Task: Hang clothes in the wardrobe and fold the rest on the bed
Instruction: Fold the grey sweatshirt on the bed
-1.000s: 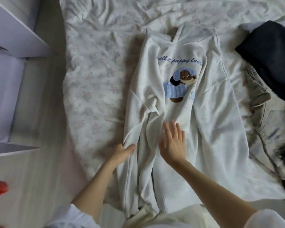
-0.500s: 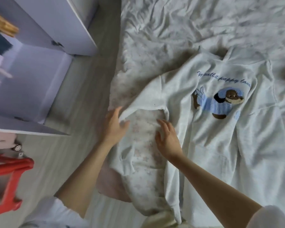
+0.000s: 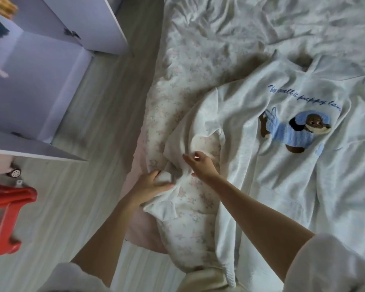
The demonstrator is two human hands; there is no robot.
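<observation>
**Fold step: left sleeve being set up**

Sweatshirt [image 3: 272,165] lies face up on the bed [image 3: 219,39], right of the wardrobe [image 3: 51,81]. Long axis runs near-far, collar at the far end, hem near the person. Left hand [image 3: 150,184] has a closed grip on the sleeve [image 3: 177,157] near the cuff; right hand [image 3: 200,165] pinches the sleeve cloth further up. Judged step: folding, not hanging. Next move probably needs the sleeve pulled straight, then laid right across the chest.
</observation>
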